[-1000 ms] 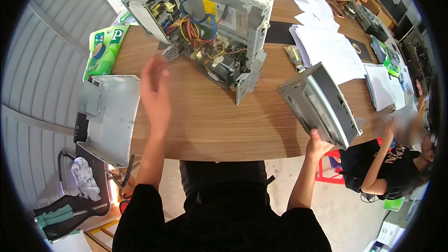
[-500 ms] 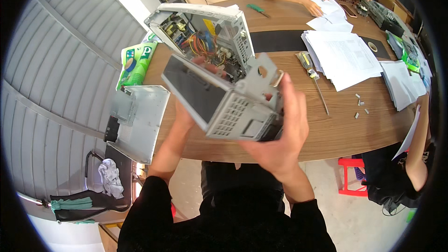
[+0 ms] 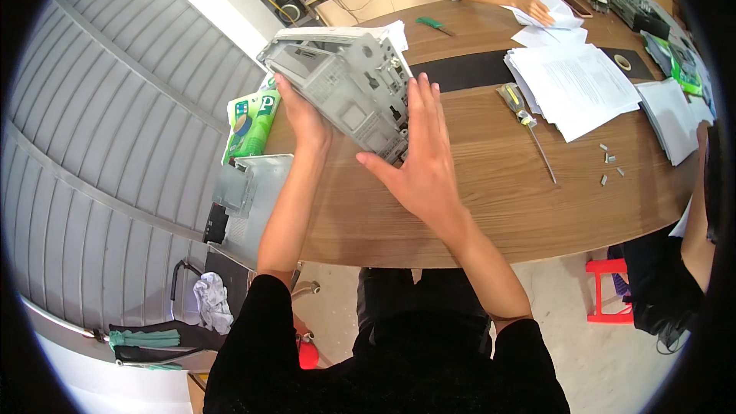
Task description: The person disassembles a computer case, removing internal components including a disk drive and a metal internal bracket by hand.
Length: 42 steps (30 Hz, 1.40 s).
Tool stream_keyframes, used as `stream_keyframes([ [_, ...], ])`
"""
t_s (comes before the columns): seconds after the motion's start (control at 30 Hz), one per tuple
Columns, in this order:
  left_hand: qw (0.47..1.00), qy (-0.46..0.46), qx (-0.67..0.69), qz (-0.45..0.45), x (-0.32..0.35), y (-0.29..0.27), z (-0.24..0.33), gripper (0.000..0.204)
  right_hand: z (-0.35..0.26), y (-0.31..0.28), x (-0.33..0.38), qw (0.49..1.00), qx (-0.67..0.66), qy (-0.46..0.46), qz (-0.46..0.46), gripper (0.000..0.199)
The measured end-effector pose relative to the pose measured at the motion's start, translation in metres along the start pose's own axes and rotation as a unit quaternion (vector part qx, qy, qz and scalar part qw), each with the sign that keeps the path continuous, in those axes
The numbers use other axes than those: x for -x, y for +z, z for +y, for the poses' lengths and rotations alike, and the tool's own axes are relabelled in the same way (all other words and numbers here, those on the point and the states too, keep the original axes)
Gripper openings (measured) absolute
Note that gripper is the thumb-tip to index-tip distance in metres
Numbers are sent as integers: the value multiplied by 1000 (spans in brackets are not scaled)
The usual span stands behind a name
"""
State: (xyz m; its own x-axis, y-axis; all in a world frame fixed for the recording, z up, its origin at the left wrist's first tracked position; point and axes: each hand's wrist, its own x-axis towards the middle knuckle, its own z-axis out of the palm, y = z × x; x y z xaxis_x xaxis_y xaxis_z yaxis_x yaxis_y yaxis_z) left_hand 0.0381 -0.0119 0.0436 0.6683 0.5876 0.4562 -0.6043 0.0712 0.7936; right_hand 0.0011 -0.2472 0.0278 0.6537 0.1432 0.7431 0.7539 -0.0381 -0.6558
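At 10 o'clock on the desk [image 3: 491, 215]: computer case [image 3: 349, 80] between both hands, interior hidden by grey panel [image 3: 354, 115]. Left hand [image 3: 307, 119] on left edge; cannot tell if its grip is clenched. Right hand [image 3: 425, 165] against right edge, grip released, fingers straight. From case, 8 o'clock: green packet [image 3: 257, 119], contents hidden; 7: metal cover [image 3: 262, 199], partly behind left forearm [image 3: 291, 207]; 3: screwdriver [image 3: 529, 126], paper stack [image 3: 575, 84].

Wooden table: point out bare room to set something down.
The largest bare patch lies between the right hand and the long screwdriver, reaching the near edge. A smaller one sits beyond the black strip, between the green-handled tool and loose papers. Crowded: left, by computer case, green package and pale panel; right, by paper stacks.
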Motion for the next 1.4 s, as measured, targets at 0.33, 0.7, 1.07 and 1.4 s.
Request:
stream_keyframes([
  [0.33,995,55,-84,7,2,19,5,66,39,10,-2,998,-52,35,11,102],
  [0.7,993,80,-85,1,10,6,4,68,40,7,-4,995,-67,66,-11,103],
  [1.07,991,76,-110,-6,2,8,-2,70,44,9,-6,990,-120,74,1,100],
  [1.4,992,37,-123,20,-4,-16,-9,71,46,13,-5,994,-94,54,7,104],
])
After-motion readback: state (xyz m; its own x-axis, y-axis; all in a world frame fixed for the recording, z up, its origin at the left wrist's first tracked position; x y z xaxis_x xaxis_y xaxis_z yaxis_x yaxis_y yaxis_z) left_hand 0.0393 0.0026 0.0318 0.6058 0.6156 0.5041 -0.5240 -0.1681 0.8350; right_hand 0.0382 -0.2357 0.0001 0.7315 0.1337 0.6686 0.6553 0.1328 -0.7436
